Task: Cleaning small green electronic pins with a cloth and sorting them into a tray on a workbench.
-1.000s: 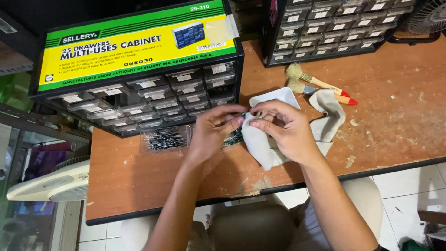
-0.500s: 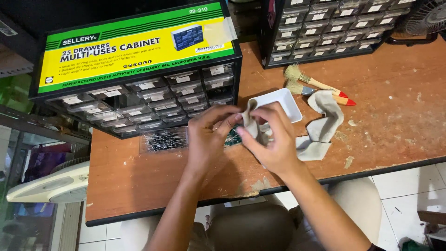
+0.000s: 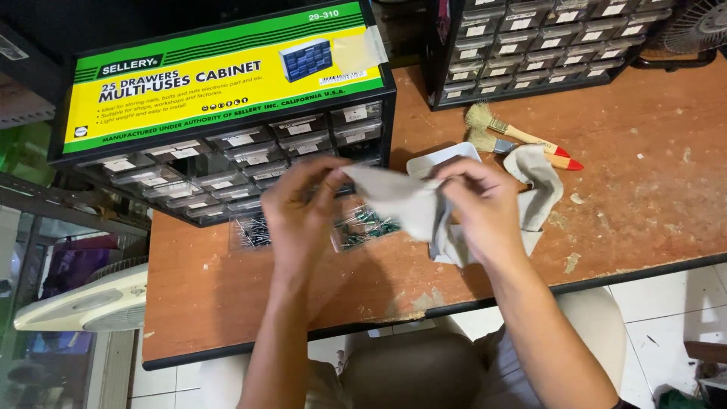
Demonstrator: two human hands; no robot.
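Two hands are raised over the middle of the wooden tabletop [image 3: 651, 197], and we hold a grey cloth [image 3: 405, 203] stretched between them. Our left hand [image 3: 299, 208] pinches one corner with curled fingers; our right hand [image 3: 481, 206] is closed around its bunched part. Beneath them lie small clear drawers of components [image 3: 363, 226]. Beyond sit a white tray [image 3: 435, 160] and two brushes [image 3: 522, 144]; a drawer cabinet [image 3: 227, 151] fills the far left corner.

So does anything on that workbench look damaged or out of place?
Yes: the wooden table is worn, with chipped patches near its front edge. Two drawers of small parts sit out of the cabinet, below the hands holding a grey cloth.
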